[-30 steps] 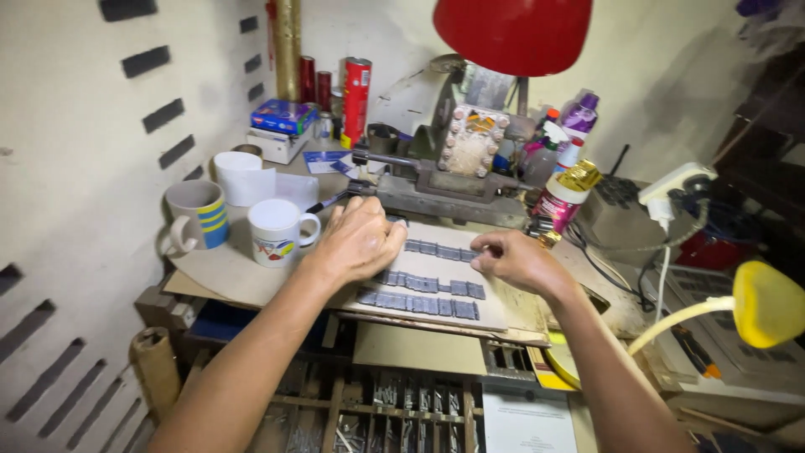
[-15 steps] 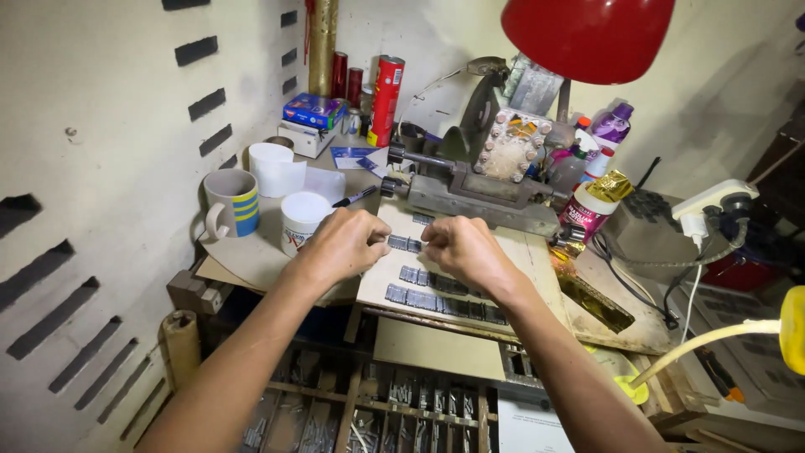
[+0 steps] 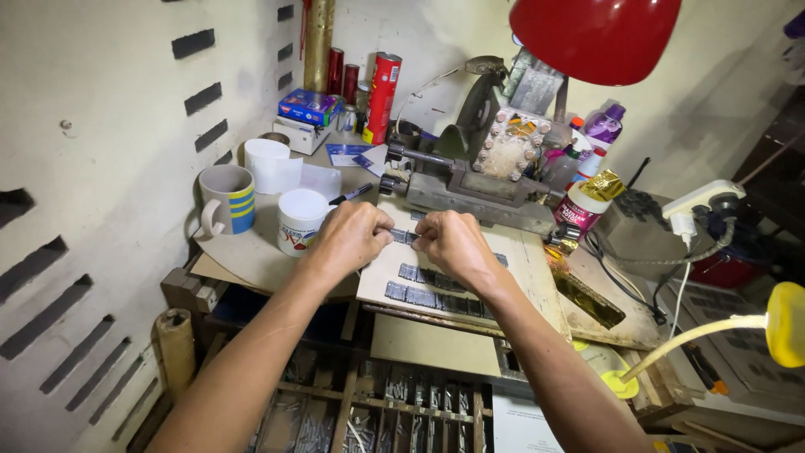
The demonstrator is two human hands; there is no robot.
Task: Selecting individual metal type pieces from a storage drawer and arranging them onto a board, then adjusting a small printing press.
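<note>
Both hands had drawn closer together since the earlier frames, meeting at mid-frame over the pale board [image 3: 537,260]. Left hand [image 3: 352,236] and right hand [image 3: 453,243] each pinched one end of a short row of metal type [image 3: 403,236], held just above the rows of type [image 3: 428,285] already laid there. It looked like the setting step; next came careful, level placement.

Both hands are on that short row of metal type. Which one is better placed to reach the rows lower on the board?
Right, probably. The right hand sits directly above the lower rows of metal type on the board. The left hand is at the board's left edge, nearer the white mug.
</note>
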